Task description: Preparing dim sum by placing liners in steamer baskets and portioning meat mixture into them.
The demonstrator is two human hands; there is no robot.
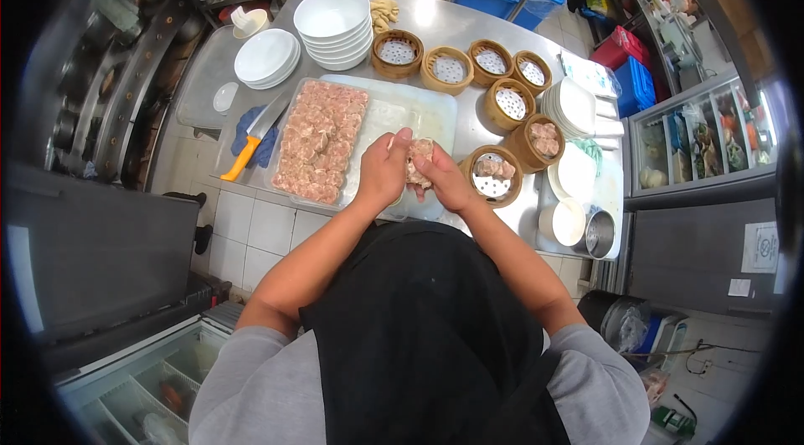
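Note:
Between my left hand (384,170) and my right hand (447,179) are pale pink meat dumplings (419,159), gripped by the fingers of both. Their exact number is partly hidden by my thumbs. Below them lies a clear plastic tray (384,121), its left part packed with rows of similar dumplings (320,142). The tray rests on a white cutting board (440,107). Just right of my right hand, a bamboo steamer basket (519,184) lined with perforated paper holds a few dumplings (494,167). Behind it, another bamboo steamer (522,153) contains several dumplings (544,139).
Several paper-lined steamers (447,71) stand at the back. A yellow-handled knife (241,157) lies on a blue cloth (264,153) at left. White bowls (333,21) and plates (267,59) are stacked behind; more plates (568,107), a cream container (562,223) and metal pot (598,234) stand right.

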